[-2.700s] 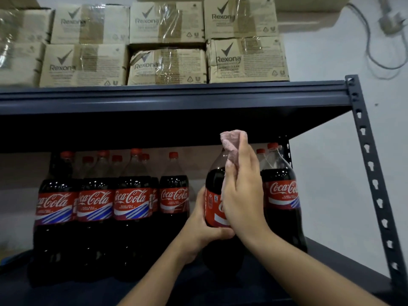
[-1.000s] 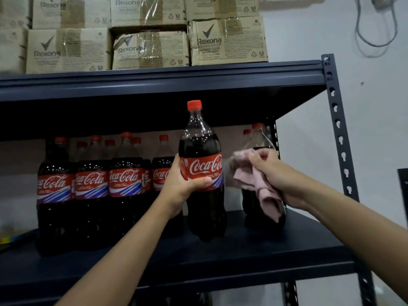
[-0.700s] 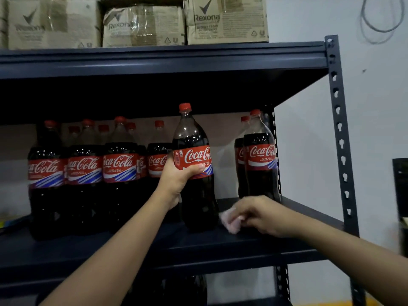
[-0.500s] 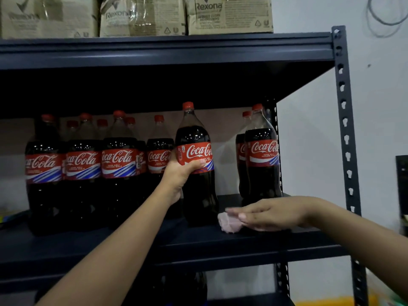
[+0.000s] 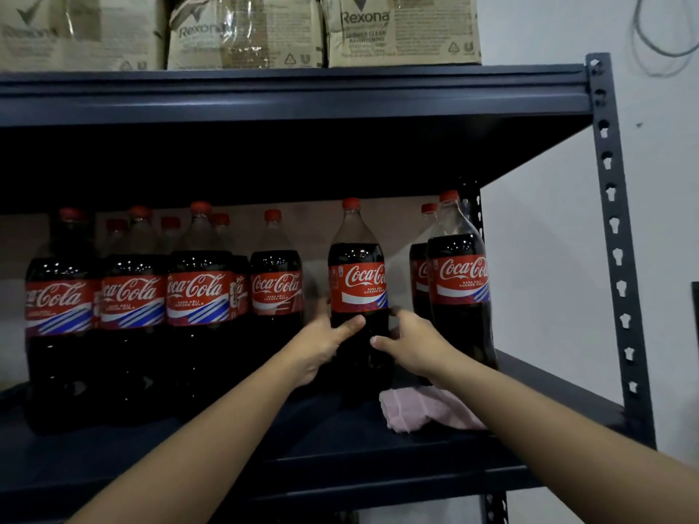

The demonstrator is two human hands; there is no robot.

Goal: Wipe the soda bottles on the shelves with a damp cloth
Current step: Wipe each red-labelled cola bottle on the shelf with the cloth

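Head view caught both hands, left hand (image 5: 321, 344) and right hand (image 5: 410, 344), clasped round one soda bottle (image 5: 358, 285). Neighbouring bottles (image 5: 459, 281) crowded close; the pink cloth (image 5: 423, 410) lay loose on the shelf (image 5: 340, 459).

We reach both bare forearms forward and upward, converging. Our left hand (image 5: 321, 344) curls with its thumb pointing right; our right hand (image 5: 410, 344) mirrors it, thumb pointing left, fingers wrapped, thumb tips just apart.
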